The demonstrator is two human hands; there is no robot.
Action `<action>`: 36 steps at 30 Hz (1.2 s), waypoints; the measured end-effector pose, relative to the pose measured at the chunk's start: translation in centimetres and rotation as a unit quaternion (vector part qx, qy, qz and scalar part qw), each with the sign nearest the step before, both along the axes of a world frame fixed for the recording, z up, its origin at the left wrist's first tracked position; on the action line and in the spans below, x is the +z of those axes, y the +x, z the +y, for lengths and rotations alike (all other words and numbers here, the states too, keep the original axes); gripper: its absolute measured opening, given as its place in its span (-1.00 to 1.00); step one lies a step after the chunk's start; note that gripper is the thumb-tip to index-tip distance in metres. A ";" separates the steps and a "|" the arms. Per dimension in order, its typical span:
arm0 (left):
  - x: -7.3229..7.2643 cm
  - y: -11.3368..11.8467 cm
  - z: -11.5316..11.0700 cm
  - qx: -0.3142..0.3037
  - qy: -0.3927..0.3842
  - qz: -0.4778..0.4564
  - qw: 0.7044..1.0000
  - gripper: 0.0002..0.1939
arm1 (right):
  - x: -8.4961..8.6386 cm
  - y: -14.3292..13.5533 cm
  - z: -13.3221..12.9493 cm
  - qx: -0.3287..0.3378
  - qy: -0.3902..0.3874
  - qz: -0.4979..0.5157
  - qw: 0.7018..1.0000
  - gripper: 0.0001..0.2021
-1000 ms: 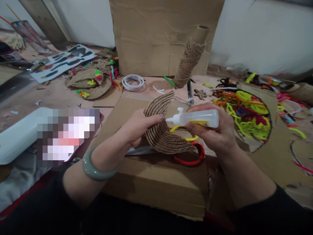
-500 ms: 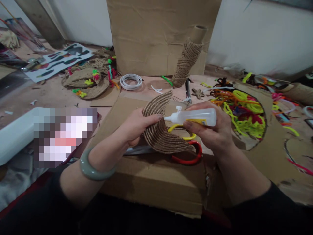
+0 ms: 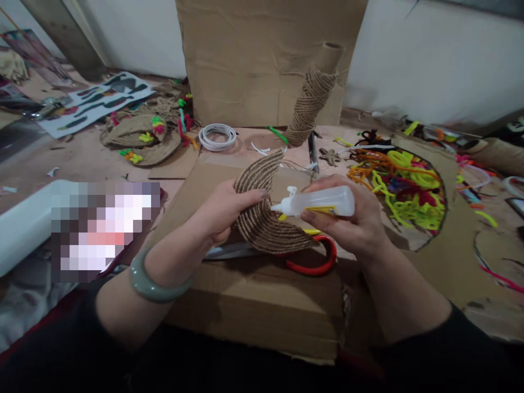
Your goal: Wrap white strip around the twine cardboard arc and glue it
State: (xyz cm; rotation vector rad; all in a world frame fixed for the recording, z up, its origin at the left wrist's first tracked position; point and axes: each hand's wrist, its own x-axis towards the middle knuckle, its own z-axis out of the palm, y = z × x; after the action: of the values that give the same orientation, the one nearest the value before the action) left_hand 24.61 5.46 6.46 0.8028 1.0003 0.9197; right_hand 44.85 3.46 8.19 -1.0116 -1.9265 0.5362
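My left hand (image 3: 223, 210) grips a crescent of brown twine rows (image 3: 260, 226) at its left side, thumb on top and the other fingers hidden beneath. In my right hand (image 3: 356, 218) is a clear glue bottle (image 3: 327, 202) with a yellow label, tipped sideways. Its white nozzle points left and meets the inner edge of the crescent, close to my left thumb. Scissors with red and yellow handles (image 3: 313, 270) lie under the crescent on a cardboard box (image 3: 254, 284).
A twine-wrapped tube (image 3: 311, 103) leans at the back before upright cardboard (image 3: 245, 60). Colourful pipe cleaners (image 3: 409, 185) are heaped at right. At left are a twine hat (image 3: 159, 144), a white ring coil (image 3: 216, 137), a patterned sheet (image 3: 102, 101) and a blurred-out device (image 3: 110, 229).
The bottle has moved slightly left and down along the crescent's inner edge, covering more of the yellow scissor handle. The whole view has shifted a little. Both hands keep their holds.
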 end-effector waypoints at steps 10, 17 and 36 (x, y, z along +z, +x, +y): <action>-0.2 -0.2 0.4 0.016 0.008 0.000 1.000 -0.74 | 0.2 0.0 -0.1 -0.003 -0.047 0.006 0.999 -0.81; 0.1 -0.2 0.4 0.029 -0.001 -0.035 0.999 -0.74 | 0.0 -0.2 0.1 -0.036 -0.112 0.098 0.988 -0.77; -0.1 -0.3 0.6 0.094 0.080 -0.092 0.988 -0.75 | -1.0 -1.7 1.1 0.003 -0.245 0.332 0.911 -0.61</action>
State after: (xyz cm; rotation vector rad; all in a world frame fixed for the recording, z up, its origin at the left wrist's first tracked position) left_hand 24.28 6.06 6.40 0.7493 0.8577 1.2267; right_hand 43.15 4.60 7.17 -0.9522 -1.2022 1.2331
